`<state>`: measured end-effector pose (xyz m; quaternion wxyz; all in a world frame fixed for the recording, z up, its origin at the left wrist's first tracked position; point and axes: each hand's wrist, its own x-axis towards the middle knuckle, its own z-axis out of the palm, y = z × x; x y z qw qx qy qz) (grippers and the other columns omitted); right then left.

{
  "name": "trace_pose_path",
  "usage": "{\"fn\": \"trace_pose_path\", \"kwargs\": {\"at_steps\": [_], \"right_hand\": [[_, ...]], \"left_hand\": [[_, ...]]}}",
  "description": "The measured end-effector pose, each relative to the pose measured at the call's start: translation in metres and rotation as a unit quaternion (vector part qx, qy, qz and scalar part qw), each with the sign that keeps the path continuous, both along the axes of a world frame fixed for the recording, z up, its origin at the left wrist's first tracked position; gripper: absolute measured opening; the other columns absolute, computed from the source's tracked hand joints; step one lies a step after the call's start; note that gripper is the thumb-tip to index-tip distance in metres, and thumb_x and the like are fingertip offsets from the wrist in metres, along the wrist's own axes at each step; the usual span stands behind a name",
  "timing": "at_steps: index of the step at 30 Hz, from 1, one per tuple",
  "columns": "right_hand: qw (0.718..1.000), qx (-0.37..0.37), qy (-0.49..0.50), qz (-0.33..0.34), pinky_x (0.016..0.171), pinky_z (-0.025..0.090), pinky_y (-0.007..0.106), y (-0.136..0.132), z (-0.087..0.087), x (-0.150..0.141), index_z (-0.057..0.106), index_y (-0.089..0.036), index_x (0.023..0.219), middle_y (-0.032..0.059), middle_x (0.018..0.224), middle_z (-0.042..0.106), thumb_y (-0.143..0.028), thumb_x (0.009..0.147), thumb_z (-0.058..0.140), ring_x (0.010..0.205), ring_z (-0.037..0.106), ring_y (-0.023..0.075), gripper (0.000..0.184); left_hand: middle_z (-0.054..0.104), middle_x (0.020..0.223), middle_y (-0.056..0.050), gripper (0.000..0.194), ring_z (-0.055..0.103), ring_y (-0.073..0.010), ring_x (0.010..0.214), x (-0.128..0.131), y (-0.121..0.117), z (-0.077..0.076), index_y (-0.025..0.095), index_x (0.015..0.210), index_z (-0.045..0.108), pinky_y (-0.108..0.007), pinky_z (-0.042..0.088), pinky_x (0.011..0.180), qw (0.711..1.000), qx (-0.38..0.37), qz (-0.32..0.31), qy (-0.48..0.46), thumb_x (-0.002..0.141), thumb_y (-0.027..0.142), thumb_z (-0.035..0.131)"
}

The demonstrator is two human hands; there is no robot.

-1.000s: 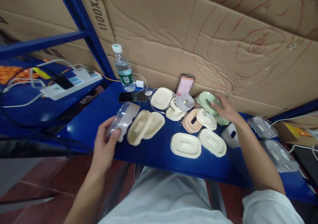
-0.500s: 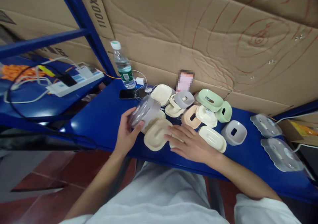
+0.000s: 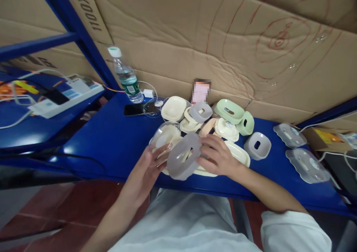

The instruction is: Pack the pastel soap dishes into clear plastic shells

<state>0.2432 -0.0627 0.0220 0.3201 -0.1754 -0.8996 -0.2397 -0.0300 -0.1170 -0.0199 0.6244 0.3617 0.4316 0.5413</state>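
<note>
My left hand point(image 3: 145, 170) and my right hand point(image 3: 219, 157) meet over the front of the blue shelf point(image 3: 111, 140). Between them is a translucent grey soap-dish insert point(image 3: 184, 156) with a slot in its middle; my right hand's fingers grip its right edge. My left hand's fingers curl on a clear lid point(image 3: 164, 136) just left of it. Under them lie cream soap dishes point(image 3: 237, 152). Behind are more dishes: cream point(image 3: 173, 108), grey point(image 3: 199, 112), peach point(image 3: 208, 127) and green point(image 3: 229, 111).
A water bottle point(image 3: 125, 76), a black phone point(image 3: 134, 109) and a charger cable stand at the back left. A power strip point(image 3: 65, 95) lies on the left shelf. Clear plastic lids point(image 3: 306, 165) rest at the right. A cardboard wall point(image 3: 223, 40) backs the shelf.
My right hand lifted off the cream dishes and took hold of the grey insert. My left hand shifted right with the clear lid. The view has swung slightly right.
</note>
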Motion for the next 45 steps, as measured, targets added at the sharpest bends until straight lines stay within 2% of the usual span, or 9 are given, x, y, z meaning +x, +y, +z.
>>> {"fn": "trace_pose_path", "kwargs": {"at_steps": [4, 6, 9, 12, 20, 26, 30, 36, 45], "right_hand": [[0.997, -0.011, -0.06, -0.043, 0.093, 0.057, 0.041, 0.003, 0.003, 0.016, 0.073, -0.031, 0.12, 0.0038, 0.101, 0.075, -0.015, 0.101, 0.065, 0.103, 0.068, 0.0221, 0.026], [0.995, -0.044, -0.054, -0.069, 0.084, 0.053, 0.04, 0.002, 0.002, 0.032, 0.072, -0.027, 0.123, 0.0059, 0.1, 0.075, -0.018, 0.104, 0.057, 0.095, 0.066, 0.0227, 0.026], [0.99, -0.081, 0.009, -0.119, 0.075, 0.048, 0.041, -0.003, -0.003, 0.064, 0.069, -0.022, 0.126, 0.0102, 0.101, 0.074, -0.033, 0.106, 0.052, 0.087, 0.063, 0.0257, 0.028], [0.975, -0.075, 0.076, -0.193, 0.074, 0.047, 0.042, -0.006, -0.009, 0.097, 0.066, -0.022, 0.124, 0.0108, 0.099, 0.074, -0.036, 0.102, 0.058, 0.084, 0.063, 0.0273, 0.028], [0.902, -0.119, 0.214, -0.356, 0.084, 0.053, 0.049, -0.008, -0.01, 0.14, 0.067, -0.025, 0.109, 0.0104, 0.098, 0.073, -0.039, 0.095, 0.064, 0.091, 0.068, 0.0327, 0.02], [0.942, -0.115, 0.147, -0.278, 0.082, 0.056, 0.05, -0.007, -0.002, 0.139, 0.068, -0.026, 0.114, 0.0103, 0.104, 0.078, -0.038, 0.096, 0.064, 0.094, 0.074, 0.0329, 0.022], [0.974, -0.155, 0.051, -0.159, 0.097, 0.06, 0.053, -0.005, 0.013, 0.113, 0.068, -0.026, 0.125, 0.0127, 0.125, 0.079, -0.031, 0.099, 0.063, 0.114, 0.076, 0.0334, 0.027], [0.978, -0.201, -0.032, -0.055, 0.104, 0.063, 0.046, -0.002, 0.018, 0.059, 0.063, -0.02, 0.143, 0.0146, 0.131, 0.078, -0.025, 0.103, 0.061, 0.122, 0.076, 0.0292, 0.04], [0.984, -0.164, -0.073, -0.019, 0.104, 0.059, 0.043, 0.023, -0.002, -0.018, 0.069, -0.02, 0.134, 0.011, 0.125, 0.08, -0.01, 0.101, 0.048, 0.118, 0.074, 0.0253, 0.04]], "left_hand": [[0.062, 0.156, -0.014, 0.067, 0.063, -0.0388, 0.141, -0.02, 0.016, -0.006, 0.031, 0.147, 0.057, -0.06, 0.054, 0.115, 0.976, 0.097, 0.104, 0.163, 0.093, 0.069, 0.07], [0.054, 0.161, -0.018, 0.072, 0.053, -0.0397, 0.15, -0.035, 0.027, -0.011, 0.026, 0.15, 0.056, -0.059, 0.048, 0.122, 0.915, 0.153, 0.173, 0.332, 0.091, 0.063, 0.075], [0.045, 0.164, -0.025, 0.074, 0.038, -0.0444, 0.159, -0.053, 0.042, -0.021, 0.018, 0.15, 0.058, -0.064, 0.037, 0.127, 0.803, 0.156, 0.191, 0.542, 0.091, 0.061, 0.071], [0.042, 0.165, -0.027, 0.074, 0.04, -0.0475, 0.157, -0.06, 0.054, -0.026, 0.018, 0.154, 0.056, -0.07, 0.036, 0.124, 0.758, 0.086, 0.166, 0.625, 0.096, 0.063, 0.061], [0.016, 0.181, -0.027, 0.08, 0.019, -0.0472, 0.168, -0.06, 0.046, -0.031, 0.02, 0.171, 0.036, -0.071, 0.03, 0.125, 0.747, 0.102, 0.087, 0.652, 0.103, 0.059, 0.054], [0.02, 0.183, -0.016, 0.071, 0.02, -0.0449, 0.168, -0.044, 0.016, -0.036, 0.034, 0.164, 0.052, -0.072, 0.02, 0.129, 0.672, 0.258, 0.001, 0.694, 0.099, 0.058, 0.067], [0.028, 0.18, -0.018, 0.073, 0.023, -0.0449, 0.167, -0.036, 0.029, -0.033, 0.028, 0.165, 0.051, -0.073, 0.015, 0.131, 0.661, 0.252, -0.014, 0.707, 0.1, 0.059, 0.066], [0.017, 0.183, -0.02, 0.073, 0.017, -0.0439, 0.169, -0.04, 0.057, -0.028, 0.026, 0.171, 0.04, -0.073, 0.013, 0.131, 0.679, 0.242, -0.021, 0.693, 0.107, 0.058, 0.053], [0.032, 0.177, -0.022, 0.061, 0.033, -0.0415, 0.164, -0.051, 0.019, -0.036, 0.024, 0.166, 0.044, -0.067, 0.021, 0.131, 0.68, 0.287, 0.061, 0.672, 0.111, 0.051, 0.049]]}}
